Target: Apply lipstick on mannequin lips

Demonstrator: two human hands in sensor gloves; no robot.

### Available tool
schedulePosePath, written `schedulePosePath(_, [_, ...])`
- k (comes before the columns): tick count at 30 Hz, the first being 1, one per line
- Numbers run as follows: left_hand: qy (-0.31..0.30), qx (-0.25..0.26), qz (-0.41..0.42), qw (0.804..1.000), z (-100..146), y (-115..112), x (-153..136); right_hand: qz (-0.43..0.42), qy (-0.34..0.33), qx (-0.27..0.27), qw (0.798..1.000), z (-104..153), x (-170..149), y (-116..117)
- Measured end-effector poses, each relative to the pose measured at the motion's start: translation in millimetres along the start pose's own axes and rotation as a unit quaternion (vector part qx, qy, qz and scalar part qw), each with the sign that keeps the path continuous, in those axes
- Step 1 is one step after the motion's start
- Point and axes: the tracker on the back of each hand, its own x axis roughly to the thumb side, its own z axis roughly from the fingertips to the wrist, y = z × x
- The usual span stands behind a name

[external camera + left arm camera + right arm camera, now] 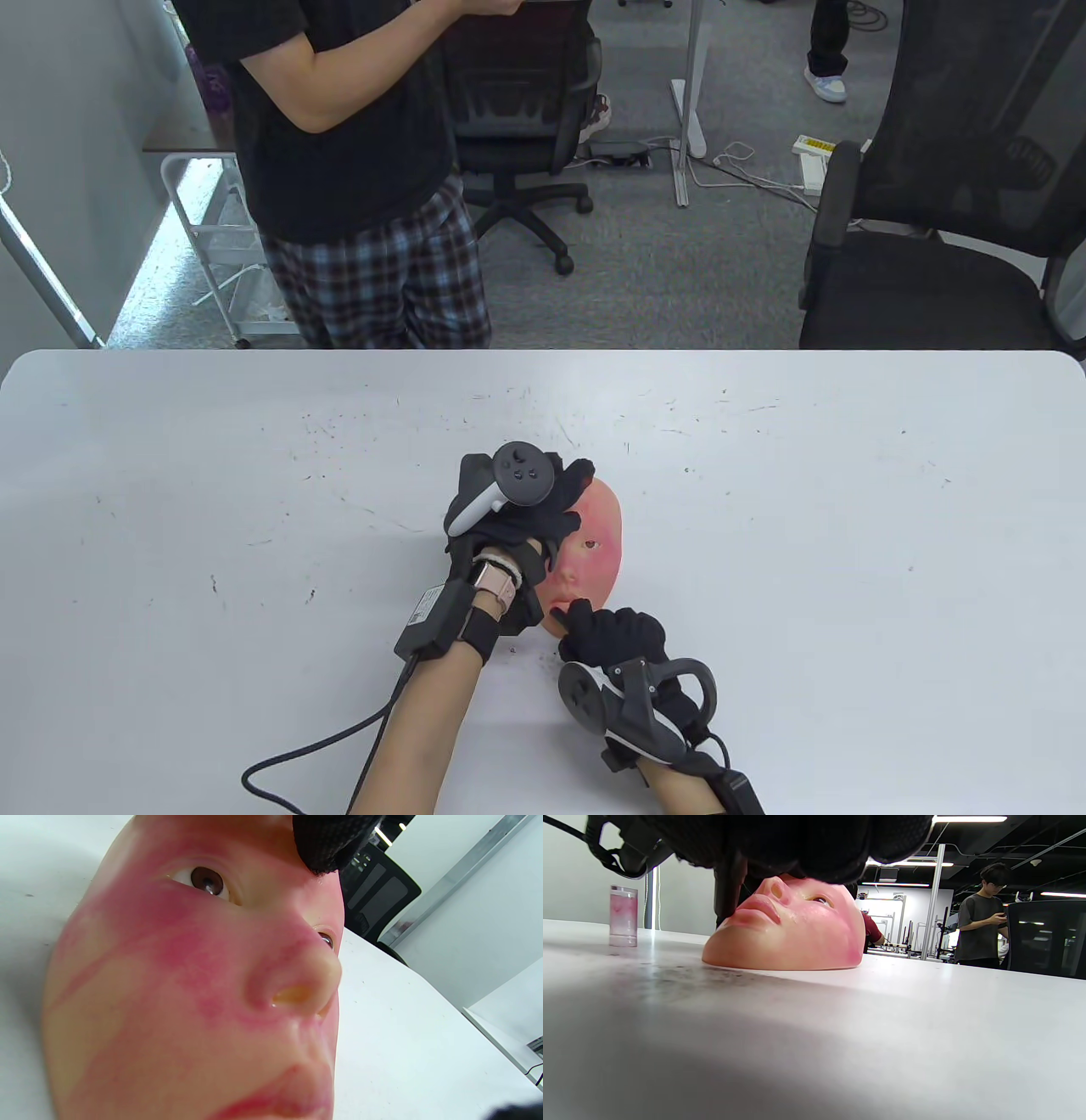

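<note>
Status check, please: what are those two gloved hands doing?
Left hand rests on mannequin face. Right hand holds dark stick at lips. Nothing blocking.

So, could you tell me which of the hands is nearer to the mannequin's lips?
Right. The right hand holds a dark stick at the lips; the left hand rests higher, on the mask's forehead.

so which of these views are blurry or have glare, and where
Table view: sharp, evenly lit. Left wrist view: the mannequin face fills the frame, soft at the lower lips. Right wrist view: the near table is blurred, ceiling lights glare, and the right hand is a dark silhouette.
</note>
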Motion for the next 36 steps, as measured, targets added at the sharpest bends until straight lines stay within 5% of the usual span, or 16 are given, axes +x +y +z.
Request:
schedulePosePath(18, [0.000, -0.002, 0.002, 1.000, 0, 0, 0, -0.010, 0.051, 0.010, 0.999, 1, -17, 0])
schedulePosePath(22, [-0.001, -0.002, 0.002, 1.000, 0, 0, 0, -0.002, 0.010, -0.019, 1.000, 2, -4, -3])
schedulePosePath(25, [-0.001, -0.004, -0.001, 1.000, 0, 0, 0, 0.046, 0.003, 0.010, 0.999, -5, 11, -1])
schedulePosePath(31, [-0.003, -0.003, 0.000, 1.000, 0, -1, 0, 0.045, 0.030, -0.047, 0.997, -1, 7, -5])
schedulePosePath(36, [-0.003, -0.003, 0.001, 1.000, 0, -1, 0, 0.041, 0.038, -0.045, 0.997, 3, 2, -6])
